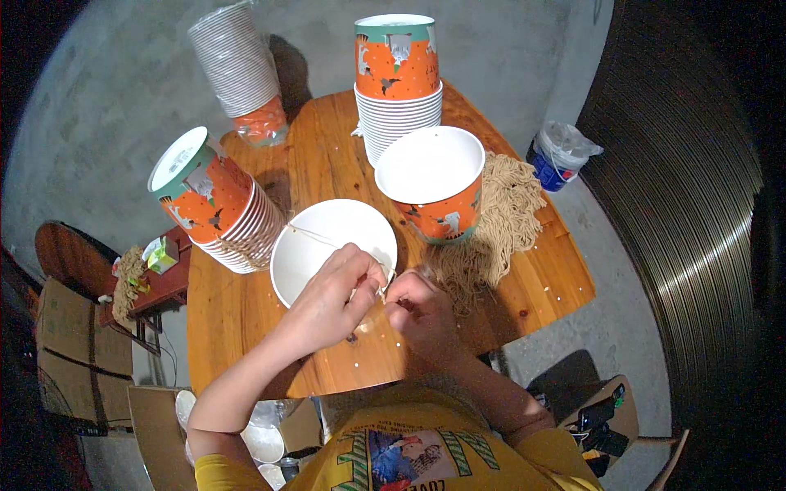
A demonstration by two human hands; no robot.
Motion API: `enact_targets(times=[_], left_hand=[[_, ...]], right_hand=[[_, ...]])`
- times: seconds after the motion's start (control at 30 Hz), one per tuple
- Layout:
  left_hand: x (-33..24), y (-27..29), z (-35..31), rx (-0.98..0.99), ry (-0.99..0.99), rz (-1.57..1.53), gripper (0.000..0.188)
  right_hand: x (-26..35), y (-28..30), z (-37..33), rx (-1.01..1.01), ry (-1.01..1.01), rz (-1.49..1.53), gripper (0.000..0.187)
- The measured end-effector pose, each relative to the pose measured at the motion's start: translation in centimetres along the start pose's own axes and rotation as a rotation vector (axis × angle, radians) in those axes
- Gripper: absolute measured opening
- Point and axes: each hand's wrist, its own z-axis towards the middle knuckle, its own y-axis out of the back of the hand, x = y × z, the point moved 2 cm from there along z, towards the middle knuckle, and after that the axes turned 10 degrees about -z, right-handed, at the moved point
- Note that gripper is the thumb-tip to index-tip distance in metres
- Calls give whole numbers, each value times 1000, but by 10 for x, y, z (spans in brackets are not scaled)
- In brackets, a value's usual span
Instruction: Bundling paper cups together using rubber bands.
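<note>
My left hand (337, 296) and my right hand (419, 309) meet at the near right rim of a white paper bucket (354, 219), its open mouth facing up toward me. Both hands are closed in a pinch on a thin pale string (313, 236), which runs across the bucket's mouth to its far left rim. Where my fingertips come together, the short end of the string is partly hidden. Right of the hands lies a heap of tan strings (506, 214), partly behind an orange patterned paper bucket (446, 214) that stands upright with its white inside showing.
The wooden table (327, 372) also bears a nested bucket stack (399, 69) at the back, another (211, 196) leaning at the left, and a plastic-wrapped stack (237, 69) at the far left. A blue pail (550, 169) stands beyond the right edge; cardboard boxes (82, 344) lie left.
</note>
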Motion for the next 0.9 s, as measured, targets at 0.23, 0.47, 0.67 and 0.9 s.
enact_targets(times=[0.23, 0.47, 0.67, 0.9], left_hand=[[0, 0, 1, 18, 5, -5, 7], [-1, 0, 0, -4, 13, 63, 9], [-3, 0, 2, -14, -20, 120, 10], [3, 5, 1, -27, -22, 72, 13]], right_hand=[[2, -8, -6, 24, -112, 19, 7], [-7, -20, -12, 6, -130, 45, 8], [-11, -24, -16, 4, -161, 99, 10], [6, -30, -16, -217, 5, 150, 27]])
